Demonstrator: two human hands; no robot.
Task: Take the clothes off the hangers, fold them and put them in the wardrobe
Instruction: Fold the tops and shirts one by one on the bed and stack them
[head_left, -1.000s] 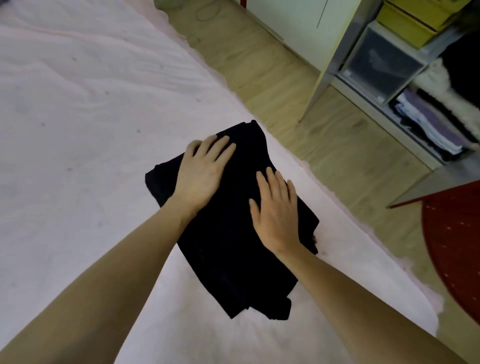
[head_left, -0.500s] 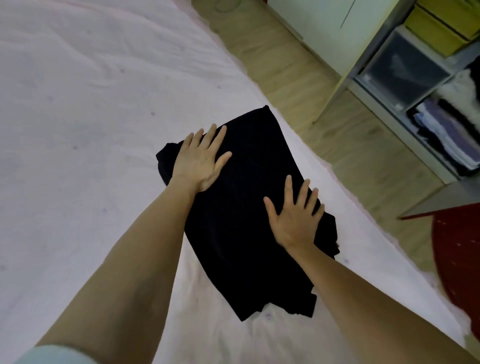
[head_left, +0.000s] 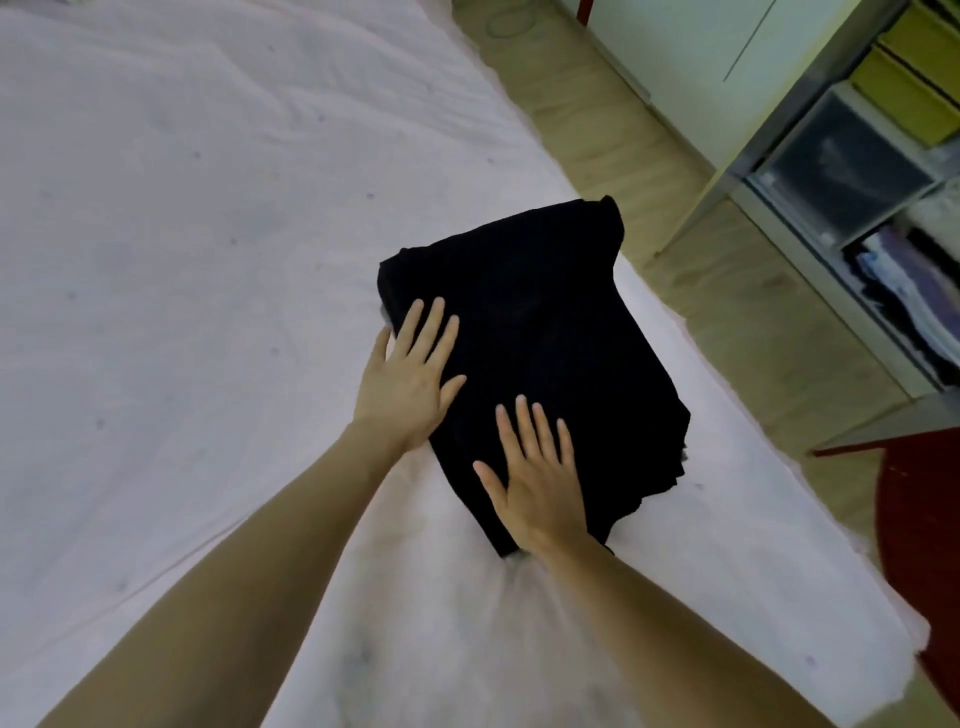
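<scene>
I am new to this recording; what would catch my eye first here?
First, the folded black garment near the right edge of the pale bed. Then the hands: the left hand and right hand press flat on its near end. An open wardrobe stands at the upper right.

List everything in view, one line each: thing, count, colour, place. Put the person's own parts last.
folded garment: one, black, on the bed near its right edge
bed sheet: one, pale pink, fills the left and middle
floor: one, light wood, right of the bed
wardrobe shelves: one unit, grey, upper right
storage boxes: at least two, yellow, top right
rug: one, dark red, right edge
left hand: one, flat on the garment's left edge
right hand: one, flat on the garment's near end
</scene>
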